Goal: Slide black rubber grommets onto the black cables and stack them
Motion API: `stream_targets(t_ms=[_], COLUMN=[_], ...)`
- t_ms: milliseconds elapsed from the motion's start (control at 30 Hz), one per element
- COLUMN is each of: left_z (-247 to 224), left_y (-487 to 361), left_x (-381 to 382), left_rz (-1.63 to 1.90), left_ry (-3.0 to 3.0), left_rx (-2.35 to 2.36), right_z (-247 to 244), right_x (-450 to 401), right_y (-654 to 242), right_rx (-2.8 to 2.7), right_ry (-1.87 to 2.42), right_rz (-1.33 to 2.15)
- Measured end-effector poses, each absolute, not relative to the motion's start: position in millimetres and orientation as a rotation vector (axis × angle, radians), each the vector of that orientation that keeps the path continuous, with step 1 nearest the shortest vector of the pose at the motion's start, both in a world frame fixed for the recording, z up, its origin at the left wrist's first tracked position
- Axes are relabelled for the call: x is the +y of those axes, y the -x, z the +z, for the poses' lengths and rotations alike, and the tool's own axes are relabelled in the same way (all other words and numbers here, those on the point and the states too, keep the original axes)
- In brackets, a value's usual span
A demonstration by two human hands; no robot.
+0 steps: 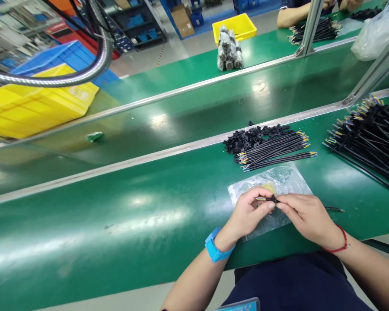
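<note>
Above a clear plastic bag (294, 178), my two hands meet at one end of a black cable (333, 209). Coloured wire ends poke out past the fingers of my left hand (251, 210), which pinches a small black plastic piece (274, 198) on the cable. My right hand (306, 214) grips the cable just beside that piece, and the cable's other end sticks out beyond the palm. The fingertips partly cover the black piece. Something yellowish (269, 187) lies on the bag behind my left fingers.
Behind the bag lie a row of cut black cables (275, 149) and a heap of small black pieces (246, 140). A large cable pile (376, 142) is at the right. Across the metal rail (168, 149) stand wrapped bundles (228, 49), a yellow bin (241, 26) and another person's arm (293, 17).
</note>
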State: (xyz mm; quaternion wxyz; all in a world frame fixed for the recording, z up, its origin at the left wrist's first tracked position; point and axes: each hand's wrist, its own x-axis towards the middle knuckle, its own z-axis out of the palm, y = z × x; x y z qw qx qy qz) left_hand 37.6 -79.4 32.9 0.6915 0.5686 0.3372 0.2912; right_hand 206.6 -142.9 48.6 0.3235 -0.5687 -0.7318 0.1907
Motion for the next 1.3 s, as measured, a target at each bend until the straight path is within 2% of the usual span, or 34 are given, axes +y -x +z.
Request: stream_targets(t_ms=[100, 167, 233, 400, 533, 733, 833, 1000, 1133, 1300], left_z=[32.4, 30.9, 28.7, 26.5, 33.4, 42.7, 35.3, 16.5, 5.8, -6.6], left_y=[-35.3, -34.1, -32.4, -25.2, -21.4, -9.0, -1.3, -4.6, -18.5, -27.4], left_x=[-77.5, -75.4, -71.9, -57.0, -49.8, -28.3, 2.1, 51.0, 64.5, 69.2], left_rz=[0.678, 0.691, 0.717, 0.865, 0.863, 0.857, 0.869, 0.693, 0.621, 0.529], left_ry=[-1.525, -1.575, -1.501, -1.287, -1.250, -1.410, -1.533, -1.969, -2.095, -2.198], left_rx=[0.691, 0.667, 0.674, 0.854, 0.944, 1.044, 1.138, 1.415, 1.496, 1.591], right_z=[54.7, 55.6, 53.0, 35.1, 14.8, 13.3, 23.9, 27.2, 16.6, 5.7], right_x=[-143.9, -142.0, -136.1, -108.9, -97.8, -98.5, -90.5, -64.3, -36.4, -15.5], right_y=[-209.1, -216.3, -233.7, -325.4, -389.0, -384.4, -345.8, -258.2, -223.1, -225.7], right_rx=[-1.796, -1.782, -1.778, -1.631, -1.702, -1.564, -1.810, -2.402, -2.560, -2.634], right_ry=[1.493, 1.518, 1.633, 2.035, 2.114, 2.107, 1.974, 1.699, 1.696, 1.645], right_rz=[0.959, 1.016, 0.728, -0.502, -0.833, -0.908, -0.676, -0.275, -0.215, -0.225])
